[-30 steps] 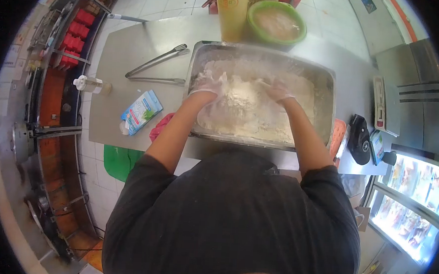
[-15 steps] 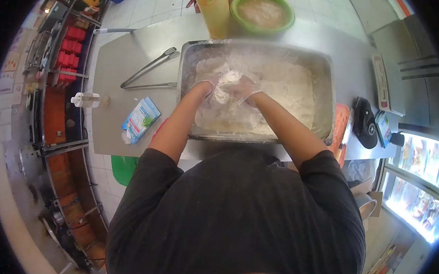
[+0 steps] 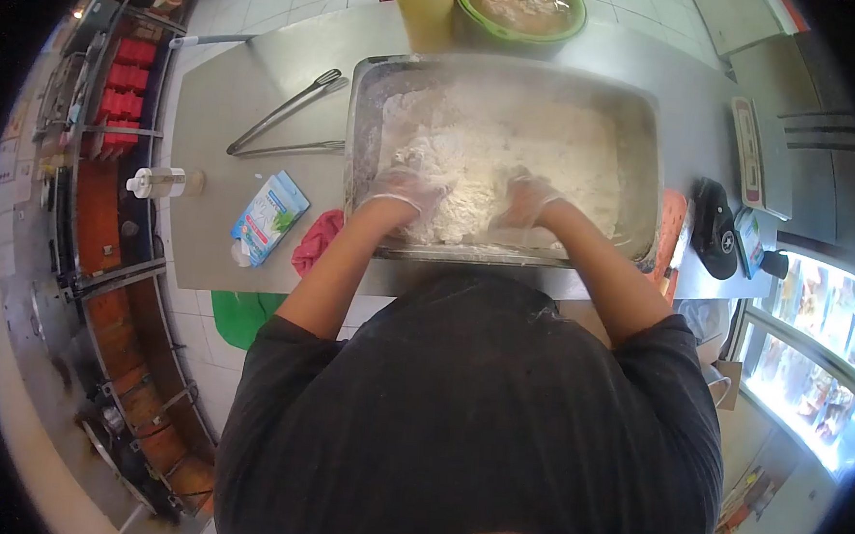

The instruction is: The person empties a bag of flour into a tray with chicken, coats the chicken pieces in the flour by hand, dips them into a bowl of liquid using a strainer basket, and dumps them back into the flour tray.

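Down into the metal tray (image 3: 639,162) with the left hand (image 3: 407,193) and the right hand (image 3: 529,199), both in clear gloves (image 3: 550,193); sets the left hand low in the near left part, with fingers aimed inward at the right hand; cannot make out the left fingertips, half buried in white powder (image 3: 465,187), nor tell whether pinching or merely pushing; holds the right hand across from the left, clearly apart from it, loosely curved and dipping into the same powder; again cannot tell how spread or pressed together underneath; and look at the powder, piled rough and lumpy right between the two hands, touching both, running up past the left hand on its far side, lying smoother beyond the right hand; wider out, see tongs (image 3: 286,115) on the table (image 3: 207,106), to the left of the left hand and beyond it, splayed beside the tray; find a pink cloth (image 3: 319,242) nearer the body than the left hand, just outside the tray; farther left, a blue-and-white packet (image 3: 270,218), and past it a bottle (image 3: 158,183); ahead of both hands, spot a yellow container (image 3: 423,15) beside a green bowl (image 3: 517,37); right of the right hand, catch an orange-red board (image 3: 672,227), with a black cap (image 3: 712,229) farther out.
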Motion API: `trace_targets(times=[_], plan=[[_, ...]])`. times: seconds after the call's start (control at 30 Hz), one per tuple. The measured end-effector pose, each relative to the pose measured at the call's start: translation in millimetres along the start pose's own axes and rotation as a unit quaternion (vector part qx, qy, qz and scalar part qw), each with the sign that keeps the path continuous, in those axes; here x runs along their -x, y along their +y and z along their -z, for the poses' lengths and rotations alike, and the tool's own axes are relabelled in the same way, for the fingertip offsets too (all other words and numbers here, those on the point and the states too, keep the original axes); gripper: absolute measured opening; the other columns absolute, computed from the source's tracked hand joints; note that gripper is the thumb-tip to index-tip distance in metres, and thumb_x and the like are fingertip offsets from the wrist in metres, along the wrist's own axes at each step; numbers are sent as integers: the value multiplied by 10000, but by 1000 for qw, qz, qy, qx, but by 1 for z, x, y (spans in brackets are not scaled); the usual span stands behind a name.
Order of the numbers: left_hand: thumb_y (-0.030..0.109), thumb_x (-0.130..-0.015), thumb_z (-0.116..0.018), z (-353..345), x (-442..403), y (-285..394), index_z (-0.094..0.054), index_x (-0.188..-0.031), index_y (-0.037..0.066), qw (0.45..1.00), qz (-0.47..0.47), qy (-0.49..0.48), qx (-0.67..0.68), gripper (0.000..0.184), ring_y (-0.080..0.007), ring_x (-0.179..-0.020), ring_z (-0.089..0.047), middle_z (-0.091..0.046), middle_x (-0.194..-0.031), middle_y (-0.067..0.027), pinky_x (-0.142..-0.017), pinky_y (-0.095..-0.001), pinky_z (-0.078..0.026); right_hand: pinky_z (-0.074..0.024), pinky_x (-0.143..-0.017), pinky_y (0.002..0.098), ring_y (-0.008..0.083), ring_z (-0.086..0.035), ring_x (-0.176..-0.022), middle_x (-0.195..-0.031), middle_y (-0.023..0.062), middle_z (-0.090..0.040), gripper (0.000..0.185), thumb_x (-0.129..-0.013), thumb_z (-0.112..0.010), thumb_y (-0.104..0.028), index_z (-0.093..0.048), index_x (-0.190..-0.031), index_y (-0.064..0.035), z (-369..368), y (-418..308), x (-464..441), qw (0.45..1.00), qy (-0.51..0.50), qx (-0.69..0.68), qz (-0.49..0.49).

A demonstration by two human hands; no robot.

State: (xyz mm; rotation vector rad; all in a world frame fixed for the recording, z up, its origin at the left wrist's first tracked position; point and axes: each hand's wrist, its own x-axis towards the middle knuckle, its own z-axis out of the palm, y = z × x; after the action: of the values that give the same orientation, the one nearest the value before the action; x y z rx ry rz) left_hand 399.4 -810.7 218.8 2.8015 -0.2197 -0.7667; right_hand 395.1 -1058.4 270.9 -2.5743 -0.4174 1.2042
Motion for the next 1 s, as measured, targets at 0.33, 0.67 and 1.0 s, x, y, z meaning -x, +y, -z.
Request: trace_targets(times=[0.33, 0.67, 1.0], plan=[[572, -888, -496, 55, 28, 15, -459, -1406, 40, 979, 27, -33, 201, 743, -390, -1327, -435, -415, -1462, -249, -1100, -402, -362, -505, -863, 415, 364, -642, -989, -1056, 277, -648, 600, -731, -740, -364, -586, -1123, 64, 4, -19, -8, 979, 149, -128, -48], [431, -966, -534, 44, 22, 3, -569, -1319, 36, 883, -17, 184, 431, 531, -244, -1192, -567, -609, -1299, -145, -1006, -342, -419, -445, -998, 417, 413, -586, -1108, -1250, 267, -589, 546, -900, -593, -377, -543, -1288, 3, 32, -67, 2, 952, 145, -216, 163], [539, -972, -491, 56, 37, 95, -532, -1328, 114, 415, 43, 86, 905, 556, -245, -1047, -599, -645, -1117, -74, -963, -369, -456, -419, -1009, 394, 398, -574, -1148, -1246, 265, -592, 574, -1003, -392, -453, -534, -1312, 9, 1, -104, -40, 867, 284, -394, 115]])
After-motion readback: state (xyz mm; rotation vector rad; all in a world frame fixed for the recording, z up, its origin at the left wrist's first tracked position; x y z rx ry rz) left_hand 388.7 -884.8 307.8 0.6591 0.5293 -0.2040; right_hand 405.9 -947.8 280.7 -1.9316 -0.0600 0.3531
